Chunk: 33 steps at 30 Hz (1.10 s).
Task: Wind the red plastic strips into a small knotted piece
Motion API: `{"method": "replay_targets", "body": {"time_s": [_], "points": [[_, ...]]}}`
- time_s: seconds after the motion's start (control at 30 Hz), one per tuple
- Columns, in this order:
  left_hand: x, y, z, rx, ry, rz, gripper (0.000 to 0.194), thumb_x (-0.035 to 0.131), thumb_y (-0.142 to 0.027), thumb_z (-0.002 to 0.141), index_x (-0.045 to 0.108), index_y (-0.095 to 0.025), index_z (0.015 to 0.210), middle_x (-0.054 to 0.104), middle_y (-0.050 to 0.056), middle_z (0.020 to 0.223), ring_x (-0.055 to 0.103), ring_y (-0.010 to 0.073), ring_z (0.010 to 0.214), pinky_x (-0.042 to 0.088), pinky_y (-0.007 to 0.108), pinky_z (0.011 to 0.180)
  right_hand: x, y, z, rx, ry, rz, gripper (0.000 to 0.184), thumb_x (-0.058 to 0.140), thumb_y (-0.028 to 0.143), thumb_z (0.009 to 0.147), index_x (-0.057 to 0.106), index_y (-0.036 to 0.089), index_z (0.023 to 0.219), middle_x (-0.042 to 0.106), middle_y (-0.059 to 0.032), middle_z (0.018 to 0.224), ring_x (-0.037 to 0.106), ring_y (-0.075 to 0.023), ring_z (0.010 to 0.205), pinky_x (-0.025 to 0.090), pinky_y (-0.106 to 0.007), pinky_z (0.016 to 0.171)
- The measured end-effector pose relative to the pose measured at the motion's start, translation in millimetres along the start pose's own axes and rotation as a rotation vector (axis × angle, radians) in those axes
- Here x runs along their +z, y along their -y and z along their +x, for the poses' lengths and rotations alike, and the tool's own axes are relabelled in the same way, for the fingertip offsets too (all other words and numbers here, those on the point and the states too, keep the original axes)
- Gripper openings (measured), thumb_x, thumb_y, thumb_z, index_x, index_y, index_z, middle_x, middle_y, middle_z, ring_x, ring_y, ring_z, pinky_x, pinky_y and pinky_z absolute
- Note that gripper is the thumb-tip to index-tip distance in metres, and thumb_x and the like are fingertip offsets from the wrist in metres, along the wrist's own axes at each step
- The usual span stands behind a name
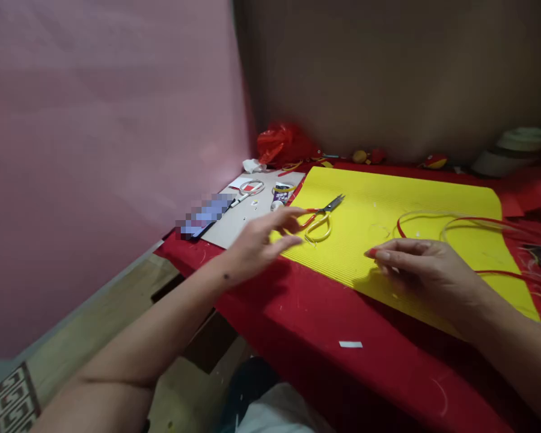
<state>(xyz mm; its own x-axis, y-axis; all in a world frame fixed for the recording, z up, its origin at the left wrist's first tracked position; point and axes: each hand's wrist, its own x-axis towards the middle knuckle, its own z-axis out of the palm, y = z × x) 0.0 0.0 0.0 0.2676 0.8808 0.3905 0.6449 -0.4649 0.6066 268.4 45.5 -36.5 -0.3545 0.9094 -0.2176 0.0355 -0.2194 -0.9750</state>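
Observation:
My left hand (264,237) reaches out over the left edge of a yellow corrugated sheet (433,198), fingers stretched and apart, its tips just short of the handles of a pair of scissors (321,216) with red and yellow loops lying on the sheet. It holds nothing. My right hand (415,264) rests palm down on the sheet's near part, fingers together and extended flat, red polish on the nails. Thin red and yellow strips (460,225) curl across the sheet just beyond that hand.
A red cloth (324,319) covers the table; a small white scrap (350,344) lies near its front. A grey board (247,216) at left carries a glue tube, a tape ring and a pen. A red plastic bag (282,144) sits at the back, against a pink wall.

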Motion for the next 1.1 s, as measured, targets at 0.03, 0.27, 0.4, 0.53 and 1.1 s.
{"method": "replay_targets", "body": {"time_s": [0.03, 0.27, 0.4, 0.53, 1.1], "points": [[14.2, -11, 11, 0.069, 0.088, -0.065, 0.038, 0.060, -0.022, 0.085, 0.051, -0.015, 0.121, 0.066, 0.007, 0.099, 0.062, 0.0129, 0.088, 0.050, 0.026, 0.080, 0, 0, 0, 0.019, 0.006, 0.013, 0.023, 0.079, 0.037, 0.059, 0.072, 0.019, 0.069, 0.057, 0.0004, 0.055, 0.039, -0.0057, 0.041, 0.022, -0.020, 0.040], [69.4, -35, 65, 0.375, 0.252, -0.070, 0.017, 0.057, -0.021, 0.087, 0.062, -0.009, 0.098, 0.067, 0.009, 0.096, 0.061, 0.0143, 0.091, 0.048, 0.025, 0.084, -6, 6, -1, -0.036, -0.008, 0.117, 0.026, 0.083, 0.037, 0.054, 0.067, 0.016, 0.057, 0.056, -0.0008, 0.051, 0.039, -0.0046, 0.036, 0.024, -0.019, 0.036], [74.0, -29, 68, 0.377, 0.183, -0.197, 0.016, 0.059, -0.018, 0.086, 0.064, -0.009, 0.098, 0.068, 0.008, 0.093, 0.063, 0.0128, 0.089, 0.049, 0.023, 0.084, -8, 9, 0, -0.026, -0.016, 0.177, 0.024, 0.084, 0.033, 0.052, 0.068, 0.016, 0.055, 0.057, -0.0017, 0.051, 0.041, -0.0049, 0.034, 0.025, -0.018, 0.034], [80.4, -22, 65, 0.413, 0.110, -0.213, 0.016, 0.055, -0.019, 0.088, 0.066, -0.010, 0.095, 0.065, 0.008, 0.092, 0.063, 0.0114, 0.085, 0.050, 0.022, 0.081, -9, 7, 3, -0.011, -0.015, 0.180, 0.021, 0.084, 0.032, 0.054, 0.070, 0.017, 0.059, 0.058, -0.0019, 0.052, 0.043, -0.0057, 0.035, 0.026, -0.018, 0.034], [86.3, -9, 63, 0.590, 0.177, 0.432, 0.021, 0.040, -0.011, 0.092, 0.061, -0.009, 0.095, 0.064, 0.009, 0.086, 0.061, 0.0146, 0.080, 0.048, 0.024, 0.073, 1, -2, 0, 0.034, -0.176, -0.023, 0.027, 0.080, 0.035, 0.057, 0.061, 0.016, 0.048, 0.046, 0.0002, 0.046, 0.033, -0.0074, 0.042, 0.019, -0.023, 0.040]]}}
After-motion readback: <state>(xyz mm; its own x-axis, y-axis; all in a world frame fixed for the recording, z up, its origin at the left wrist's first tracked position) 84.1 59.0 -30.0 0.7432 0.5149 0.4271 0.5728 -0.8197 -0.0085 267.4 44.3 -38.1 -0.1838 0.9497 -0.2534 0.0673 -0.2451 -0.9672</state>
